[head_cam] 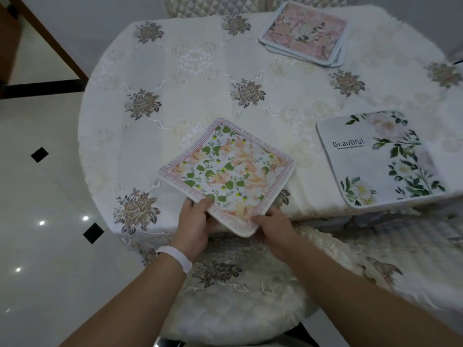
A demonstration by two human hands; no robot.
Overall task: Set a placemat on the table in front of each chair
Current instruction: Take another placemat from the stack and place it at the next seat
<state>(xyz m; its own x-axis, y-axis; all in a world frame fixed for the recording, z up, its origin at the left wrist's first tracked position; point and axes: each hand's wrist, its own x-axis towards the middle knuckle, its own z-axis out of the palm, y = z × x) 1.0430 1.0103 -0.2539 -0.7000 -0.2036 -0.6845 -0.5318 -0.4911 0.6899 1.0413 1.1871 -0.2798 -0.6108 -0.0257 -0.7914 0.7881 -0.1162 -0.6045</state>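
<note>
Head view: left hand (pixel 198 221) and right hand (pixel 271 227) pinching orange-floral placemat (pixel 226 175) by near corner, overhanging table (pixel 175 71) edge; could slide off if released crooked.

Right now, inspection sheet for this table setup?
Surface: round table under an embroidered floral tablecloth.
Job's things: peach placemat held at the near edge, turned diagonal; white Beautiful placemat flat at right; pink placemat stack at the far side.
Clutter: nothing seen.
Grippers: left hand and right hand each grip the peach placemat's near corner.
Cables: nothing seen.
Surroundings: cushioned chair below the hands, quilted chair back beyond, glossy tiled floor.
</note>
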